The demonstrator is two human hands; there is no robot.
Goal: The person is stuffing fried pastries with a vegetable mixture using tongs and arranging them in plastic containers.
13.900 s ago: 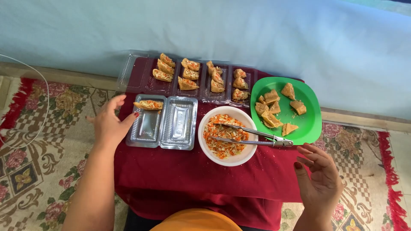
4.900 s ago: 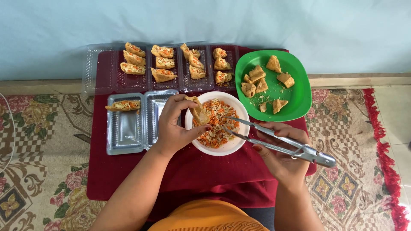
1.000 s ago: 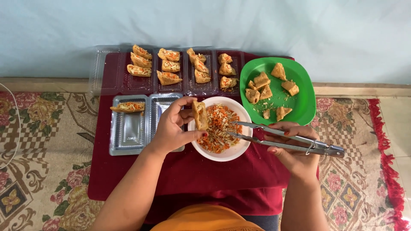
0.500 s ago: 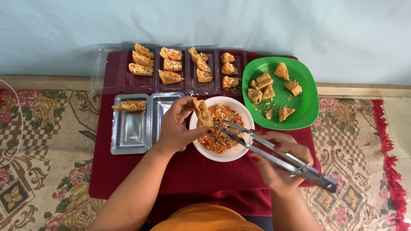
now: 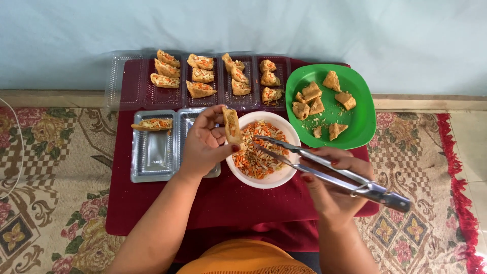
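**Clerk:** Item one, your left hand?

**Me:** My left hand (image 5: 205, 144) is clenched round a golden-brown fried tofu pocket (image 5: 232, 125), held upright by thumb and fingertips at the nine o'clock rim of the round white bowl (image 5: 284, 175). The pocket's cut edge shows shredded filling.

**Clerk:** Item two, the right?

**Me:** My right hand (image 5: 332, 185) grips a pair of long steel tongs (image 5: 324, 167). The handle end points to four o'clock past my wrist; the tips lie slightly parted over the orange and pale shredded vegetable filling (image 5: 258, 152) in the bowl. Whether they pinch any shreds, I cannot tell.

**Clerk:** Around the bowl?

**Me:** At nine o'clock of it, under my left hand, sits a clear two-compartment plastic tray (image 5: 152, 152). One stuffed pocket (image 5: 152, 124) lies across the top of its left compartment; the right compartment is partly hidden by my hand. At one o'clock of the bowl, just beside it, a round green plastic plate (image 5: 362, 119) carries unfilled tofu pieces (image 5: 309, 99) and crumbs.

**Clerk:** Farther out?

**Me:** At twelve o'clock, a long clear compartmented tray (image 5: 124, 83) runs along the back edge, with rows of finished stuffed pockets (image 5: 200, 76); its leftmost section shows no pockets. Everything rests on a dark red cloth (image 5: 223, 203) over a low table, with a patterned floral carpet (image 5: 45, 193) around it and a pale blue wall (image 5: 253, 25) behind.
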